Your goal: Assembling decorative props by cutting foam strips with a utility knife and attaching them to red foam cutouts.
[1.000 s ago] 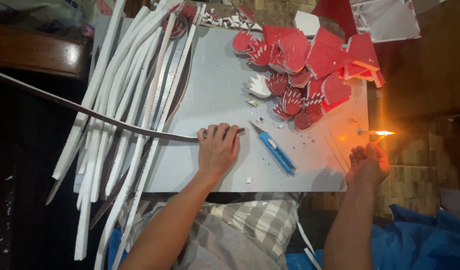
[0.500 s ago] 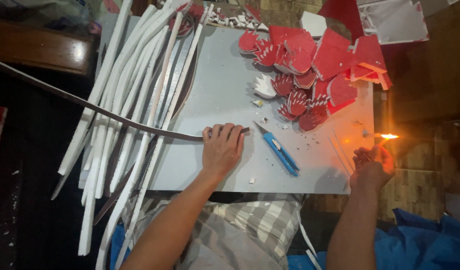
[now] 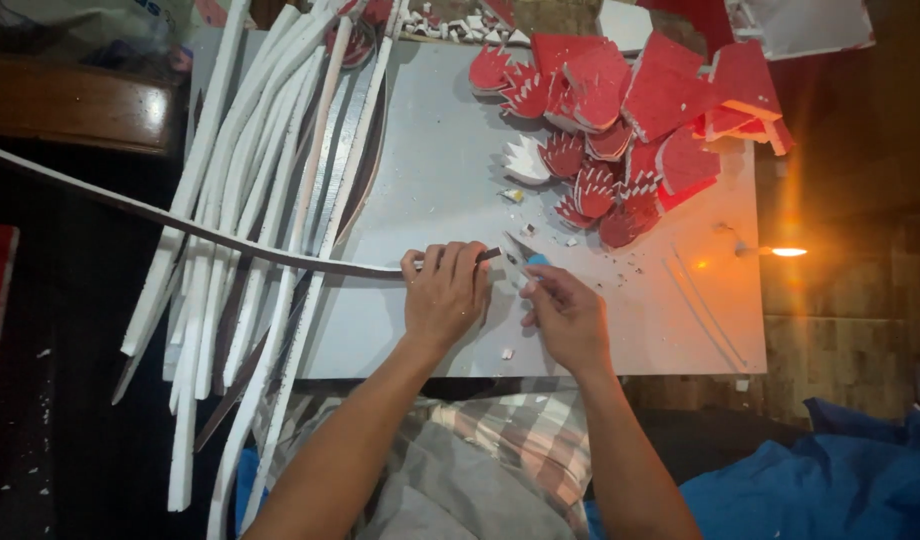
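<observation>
Dim room, one small flame

Grey tabletop (image 3: 430, 170) at centre; dark wooden furniture (image 3: 75, 100) at ten o'clock; orange flame (image 3: 788, 252) at three o'clock; brown floor beyond.

A home craft corner: a grey worktop (image 3: 430, 180) strewn with white foam strips (image 3: 240, 170) and red cut-out foam shapes (image 3: 630, 110), candle flame (image 3: 788, 252) beside.
</observation>
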